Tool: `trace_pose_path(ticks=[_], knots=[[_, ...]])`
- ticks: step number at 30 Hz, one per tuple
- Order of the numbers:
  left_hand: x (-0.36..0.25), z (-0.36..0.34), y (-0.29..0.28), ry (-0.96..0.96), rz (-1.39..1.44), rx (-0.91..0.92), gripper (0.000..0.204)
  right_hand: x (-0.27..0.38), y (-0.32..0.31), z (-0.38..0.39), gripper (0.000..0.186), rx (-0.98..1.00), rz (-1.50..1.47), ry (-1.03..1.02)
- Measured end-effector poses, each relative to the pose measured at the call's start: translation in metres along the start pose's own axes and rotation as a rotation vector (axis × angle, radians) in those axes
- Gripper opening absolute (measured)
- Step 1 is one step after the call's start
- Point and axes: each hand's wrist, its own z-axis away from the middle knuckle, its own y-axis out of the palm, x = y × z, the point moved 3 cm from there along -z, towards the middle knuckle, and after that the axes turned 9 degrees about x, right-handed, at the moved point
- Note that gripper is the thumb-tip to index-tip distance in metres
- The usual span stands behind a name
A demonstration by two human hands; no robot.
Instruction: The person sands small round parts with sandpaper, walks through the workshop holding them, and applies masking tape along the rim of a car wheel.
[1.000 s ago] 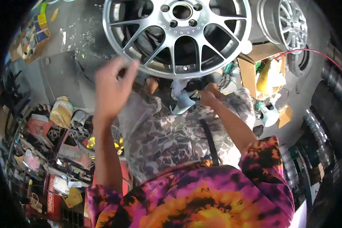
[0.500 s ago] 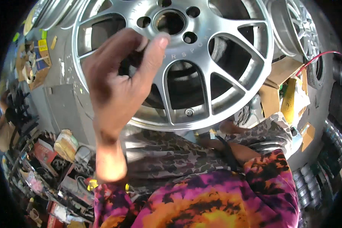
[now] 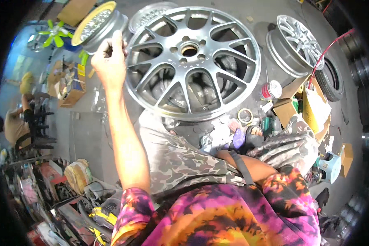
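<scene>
Clearly, a round metal wheel [image 3: 205, 49] sits before the camouflage-print trousers [image 3: 184, 151], its smooth silver face cut into slim forked spokes that run out from a thick hub to a narrow, shiny lip. Five round holes ring the hub's open centre, and lettering curves along the side nearest the person. The face points up toward the view; being round, the wheel has no real long axis, though it shows as a slight oval, wider from left to right. Just left of the lip is the left hand [image 3: 110, 67], one digit straight up and the other fingers [image 3: 99, 61] loosely bent; I cannot tell whether they hold anything or touch the lip. The right hand is hidden, its grip impossible to tell; only the bare right forearm [image 3: 261, 166] shows. A tilted, yellow-rimmed wheel [image 3: 96, 24] stands farther off, while a cardboard box [image 3: 289, 110] and a cylindrical tin [image 3: 270, 89] sit to the right.
</scene>
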Motion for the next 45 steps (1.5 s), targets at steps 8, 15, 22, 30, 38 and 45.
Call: trace_pose_path(ticks=[8, 15, 22, 30, 38, 45], knots=[[0.049, 0.021, -0.068, -0.294, 0.304, -0.175, 0.035, -0.025, -0.055, 0.031, 0.051, -0.073, -0.063, 0.105], [0.033, 0.036, -0.106, -0.243, 0.153, -0.167, 0.031, -0.099, -0.149, 0.149, 0.042, -0.365, -0.287, 0.382], [0.014, -0.002, -0.017, -0.168, 0.343, -0.030, 0.031, -0.160, -0.087, 0.181, 0.034, -0.878, -0.329, 0.617], [-0.036, 0.008, 0.051, 0.030, -0.020, 0.183, 0.036, -0.127, -0.078, 0.104, 0.032, -1.223, -0.047, 0.623], [-0.019, 0.039, 0.053, 0.010, -0.166, 0.213, 0.038, -0.119, -0.071, 0.071, 0.029, -1.118, -0.071, 0.670], [-0.039, 0.032, 0.086, 0.098, -0.108, 0.257, 0.037, -0.113, -0.103, 0.112, 0.037, -1.545, -0.423, 0.504]])
